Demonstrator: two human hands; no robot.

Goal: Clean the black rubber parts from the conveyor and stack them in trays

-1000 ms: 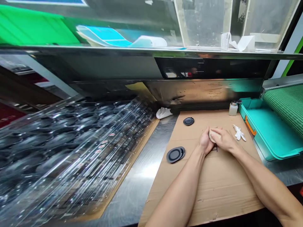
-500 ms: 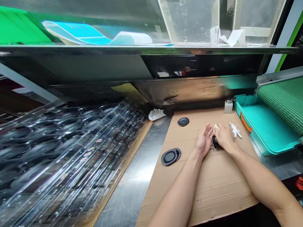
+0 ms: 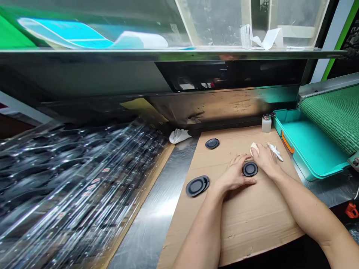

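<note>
A small round black plastic part (image 3: 249, 169) with a ringed face lies at the cardboard's right middle. Curved round its left side is my left hand (image 3: 235, 175), the thumb below it and the fingers at its upper edge. My right hand (image 3: 265, 160), just beyond and to the right, grips a cream-coloured wiping pad (image 3: 254, 149); its fingertips partly cover the pad. To the left lie two overlapping black round parts (image 3: 196, 186), and farther back another black round part (image 3: 212, 144). A crumpled white cloth (image 3: 275, 151) is beside my right hand.
The cardboard sheet (image 3: 241, 224) covers the metal bench. Clear plastic trays (image 3: 84, 186) of dark parts are stacked at left. A small bottle (image 3: 266, 123), a teal bin (image 3: 316, 149) and a green conveyor belt (image 3: 333, 116) stand at right. A metal shelf (image 3: 168, 55) crosses above.
My left hand has turned from open, palm up, to curl round the black part. That part now shows its ringed face. My right hand keeps the pad; the view shifted slightly.
</note>
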